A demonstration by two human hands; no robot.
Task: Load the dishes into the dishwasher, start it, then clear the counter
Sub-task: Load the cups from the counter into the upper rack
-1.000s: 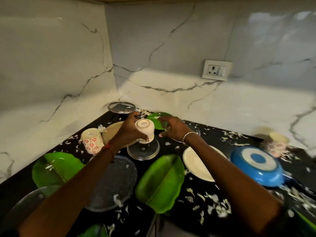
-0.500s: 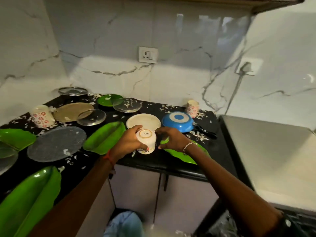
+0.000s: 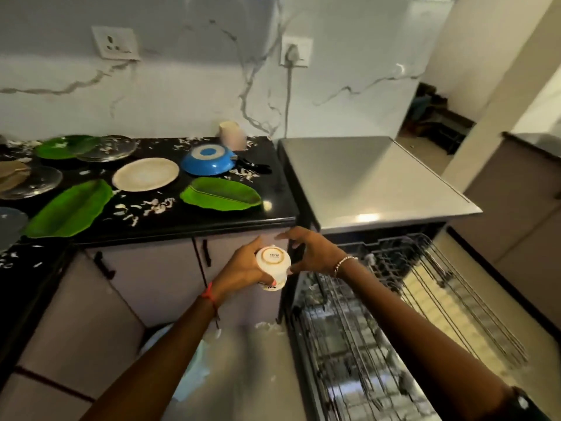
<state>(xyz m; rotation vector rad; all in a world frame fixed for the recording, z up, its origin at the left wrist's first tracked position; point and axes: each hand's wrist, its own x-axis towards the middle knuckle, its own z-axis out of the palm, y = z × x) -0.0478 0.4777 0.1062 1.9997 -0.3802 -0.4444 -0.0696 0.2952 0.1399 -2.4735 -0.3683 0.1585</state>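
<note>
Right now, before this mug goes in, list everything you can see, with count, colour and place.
Counter: one, black, left.
Mug: one, white, held upside down below the counter's edge.
Leaf-shaped plates: two, green, counter front.
Glass lids: two, clear, counter left.
Green round plate: one, back left, partly under a lid.
Cream plate: one, mid-counter.
Pan: one, blue, upside down, behind the right leaf plate.
Cup: one, pale, blurred, by the wall.
Scraps: many, white, strewn on the counter.
Wall sockets: two, white, one plugged.
Dishwasher: one, grey top, open, wire rack out.
Left hand: grips the mug.
Right hand: beside the mug, fingers spread.
</note>
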